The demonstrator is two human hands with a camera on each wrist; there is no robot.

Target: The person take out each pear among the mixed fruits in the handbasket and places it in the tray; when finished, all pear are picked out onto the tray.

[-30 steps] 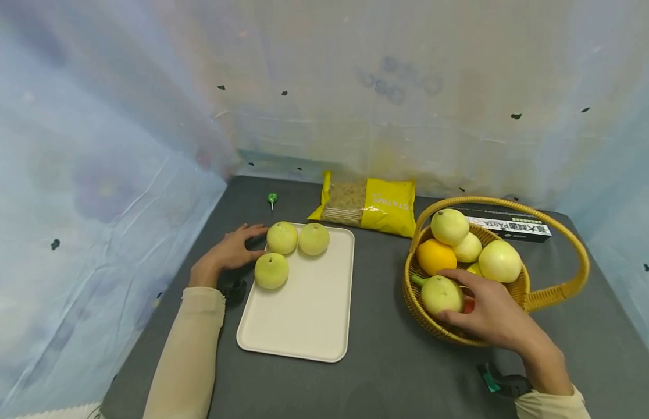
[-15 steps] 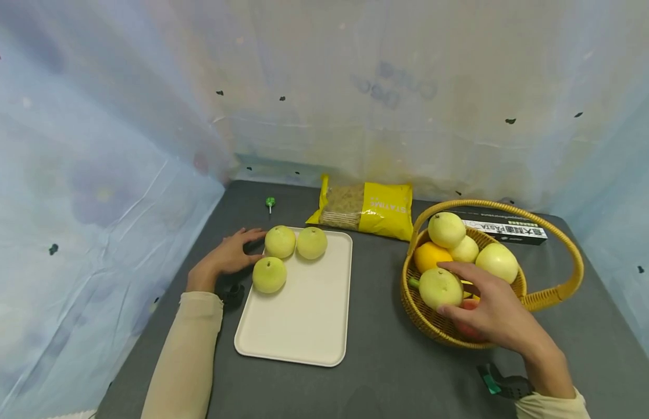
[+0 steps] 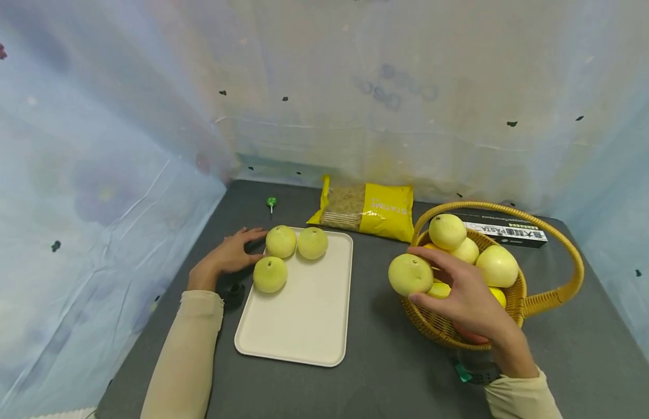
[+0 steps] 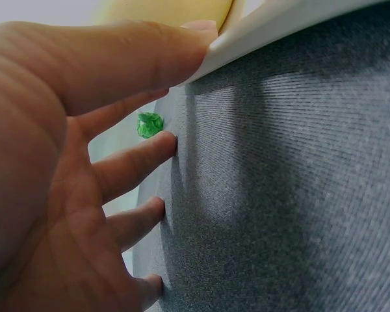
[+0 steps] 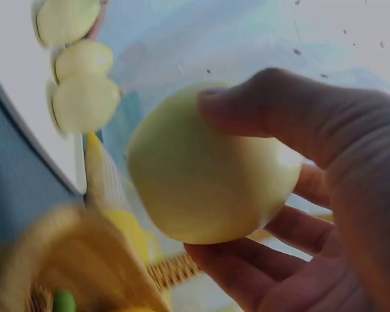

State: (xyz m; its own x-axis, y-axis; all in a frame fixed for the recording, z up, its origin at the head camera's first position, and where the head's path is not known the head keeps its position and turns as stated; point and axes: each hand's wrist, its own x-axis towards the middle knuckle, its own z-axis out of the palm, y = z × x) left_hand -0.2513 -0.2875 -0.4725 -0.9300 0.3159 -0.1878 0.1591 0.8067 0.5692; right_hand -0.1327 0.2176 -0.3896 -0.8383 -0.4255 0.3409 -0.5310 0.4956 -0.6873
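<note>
My right hand point(image 3: 463, 294) holds a round, pale yellow-green fruit point(image 3: 410, 274) over the left rim of the wicker basket point(image 3: 426, 323). The right wrist view shows the thumb on one side of this fruit point(image 5: 201, 169) and the fingers on the other. Other pale fruits point(image 3: 497, 266), yellow ones and a red one fill the basket, partly hidden by the hand. Three similar fruits point(image 3: 270, 274) sit in the upper left of the white tray point(image 3: 303, 326). At the tray's left edge rests my left hand point(image 3: 230, 250), fingers spread, its thumb touching the rim.
Behind the tray lies a yellow pasta bag point(image 3: 387, 209), with a black pasta box point(image 3: 513, 230) behind the basket. A green lollipop point(image 3: 271, 202) is at the back left. The basket's tall handle point(image 3: 570, 285) arches to the right. Cloth walls surround the grey table point(image 3: 377, 372).
My right hand has lifted the pale fruit from the basket and moved it left past the rim, uncovering yellow fruit beneath. My left hand has stayed by the tray.
</note>
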